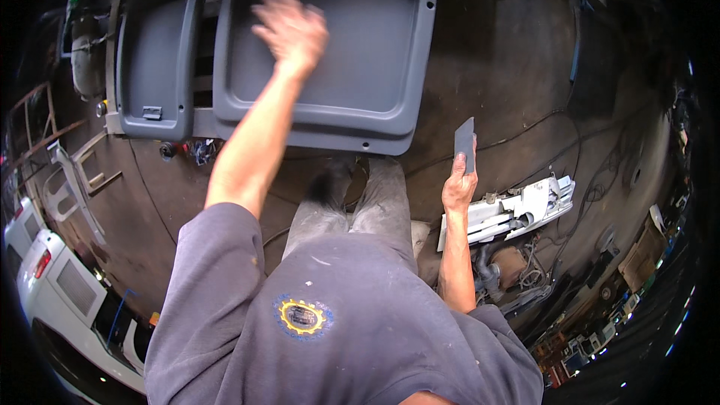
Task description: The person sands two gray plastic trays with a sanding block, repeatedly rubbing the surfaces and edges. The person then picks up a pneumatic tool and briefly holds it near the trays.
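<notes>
Left hand [292, 34] spreads over panel [367, 45]; right hand [458, 186] pinches grey sheet [465, 141].

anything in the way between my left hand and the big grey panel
Nothing visible: the left hand is over the large grey panel, though blur hides whether they touch. The right hand holds a thin grey sheet off to the right.

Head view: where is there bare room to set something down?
Bare: the recess of the large grey panel, right of the left hand; the floor right of that panel, beyond the grey flat piece in the right hand. Crowded: lower right, around the white part and equipment.
</notes>
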`<action>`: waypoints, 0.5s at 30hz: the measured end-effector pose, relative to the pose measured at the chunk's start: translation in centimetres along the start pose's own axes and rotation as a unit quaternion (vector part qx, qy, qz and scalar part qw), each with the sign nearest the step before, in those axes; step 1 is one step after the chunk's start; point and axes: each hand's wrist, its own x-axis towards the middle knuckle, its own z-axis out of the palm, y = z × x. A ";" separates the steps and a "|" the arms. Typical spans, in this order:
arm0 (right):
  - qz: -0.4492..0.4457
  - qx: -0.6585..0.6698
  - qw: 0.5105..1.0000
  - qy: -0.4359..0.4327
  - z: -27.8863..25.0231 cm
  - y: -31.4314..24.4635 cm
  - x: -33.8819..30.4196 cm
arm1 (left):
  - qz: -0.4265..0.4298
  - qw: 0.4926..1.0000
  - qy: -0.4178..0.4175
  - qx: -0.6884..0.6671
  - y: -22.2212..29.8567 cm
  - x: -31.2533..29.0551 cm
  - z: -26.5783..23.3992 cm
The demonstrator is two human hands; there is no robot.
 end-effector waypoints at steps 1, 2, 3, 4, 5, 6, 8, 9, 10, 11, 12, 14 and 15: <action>0.004 0.009 1.000 0.008 0.5 0.0 0.0 | 0.122 0.987 -0.076 0.075 2.3 -4.2 -1.5; 0.019 -0.002 1.000 0.013 0.8 -0.9 0.5 | 0.187 0.963 -0.191 0.042 5.8 -7.0 -6.3; -0.014 -0.013 1.000 0.023 1.0 -0.7 1.2 | 0.277 0.910 -0.309 -0.010 8.0 -9.9 -9.4; -0.069 -0.036 0.997 0.021 1.8 -1.2 2.4 | 0.294 0.894 -0.285 -0.183 7.8 -15.2 -8.5; -0.110 -0.071 0.991 0.036 1.9 -1.6 3.4 | 0.386 0.733 -0.358 -0.430 7.8 -13.7 -12.2; -0.161 -0.123 0.979 0.010 2.4 -2.7 4.6 | 0.396 0.752 -0.340 -0.402 5.8 -15.2 -12.7; -0.268 -0.235 0.932 -0.059 4.2 -4.9 6.4 | 0.315 0.832 -0.199 -0.411 0.6 -15.6 -13.4; -0.345 -0.264 0.894 -0.114 5.7 -5.6 6.8 | 0.236 0.925 -0.038 -0.295 -2.8 -15.3 -13.6; -0.387 -0.282 0.855 -0.200 7.0 -5.9 6.7 | 0.085 0.972 -0.013 -0.221 -6.2 -14.5 -14.1; -0.427 -0.297 0.806 -0.283 8.7 -5.5 6.3 | -0.046 0.981 -0.009 -0.186 -10.2 -14.4 -13.3; -0.467 -0.283 0.767 -0.338 10.8 -5.4 5.5 | -0.154 0.982 -0.048 -0.094 -12.5 -14.9 -13.2; -0.534 -0.239 0.706 -0.399 16.0 -8.1 4.6 | -0.135 0.980 -0.107 -0.101 -16.2 -17.6 -11.4; -0.558 -0.212 0.692 -0.407 19.1 -10.8 4.3 | -0.085 0.987 -0.108 -0.078 -16.3 -18.9 -11.1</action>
